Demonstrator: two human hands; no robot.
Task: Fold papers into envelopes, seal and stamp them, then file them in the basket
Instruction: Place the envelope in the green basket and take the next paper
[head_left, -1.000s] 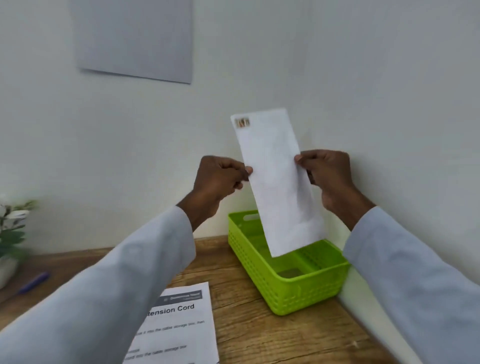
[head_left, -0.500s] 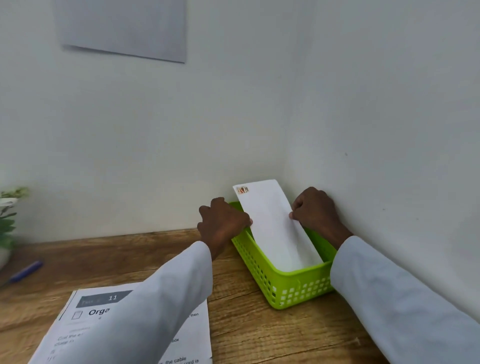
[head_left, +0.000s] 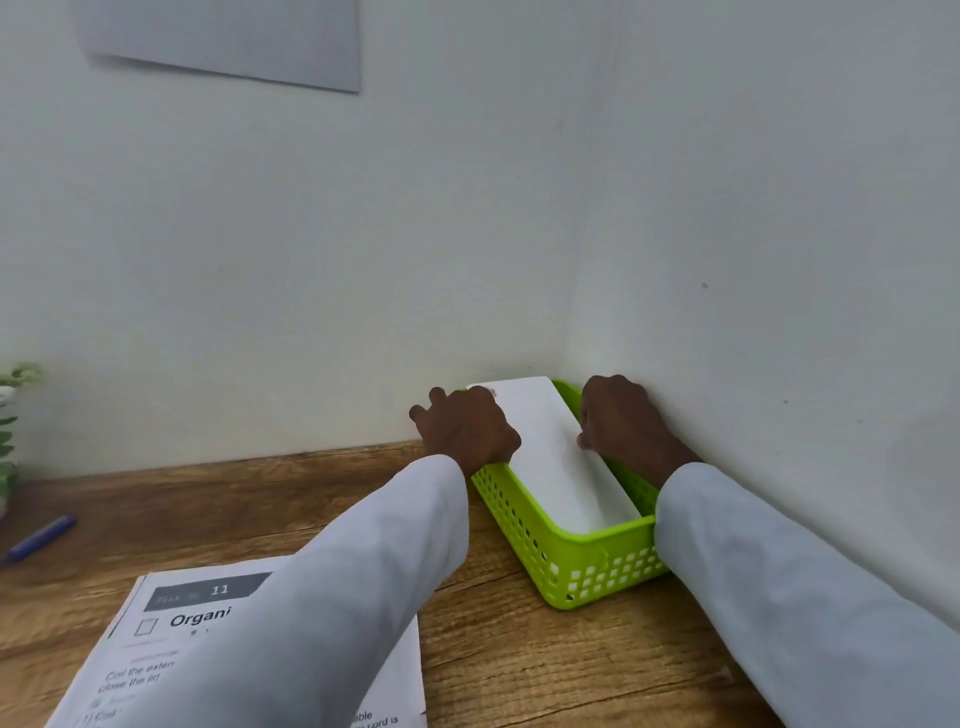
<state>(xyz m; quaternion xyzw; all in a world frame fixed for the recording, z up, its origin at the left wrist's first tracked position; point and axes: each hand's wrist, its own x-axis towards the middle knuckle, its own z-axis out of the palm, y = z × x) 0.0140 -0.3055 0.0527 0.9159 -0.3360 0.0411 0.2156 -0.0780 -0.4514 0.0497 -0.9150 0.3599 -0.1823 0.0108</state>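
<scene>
- Fingers (head_left: 586, 440) of the right hand (head_left: 621, 426) curl onto the right edge of the envelope (head_left: 558, 457), pinching or pressing it; the exact hold cannot be told from here
- Left hand (head_left: 465, 428) sits at the envelope's left edge over the near rim, fingers loosely curled; whether it grips the paper or only steadies it is hidden
- Envelope has come down from mid-air a second ago and now lies slanted inside the green basket (head_left: 587, 571), its far stamped end propped on the back rim, its near end low against the front wall
- Basket stands on the wooden surface (head_left: 519, 665) in the corner, close beside the right wall
- Filing of this envelope looks all but done; releasing both hands should leave it resting there
- Printed sheet (head_left: 171, 644) lies on the surface under the left sleeve, and a blue pen (head_left: 39, 538) sits well apart at far left
</scene>
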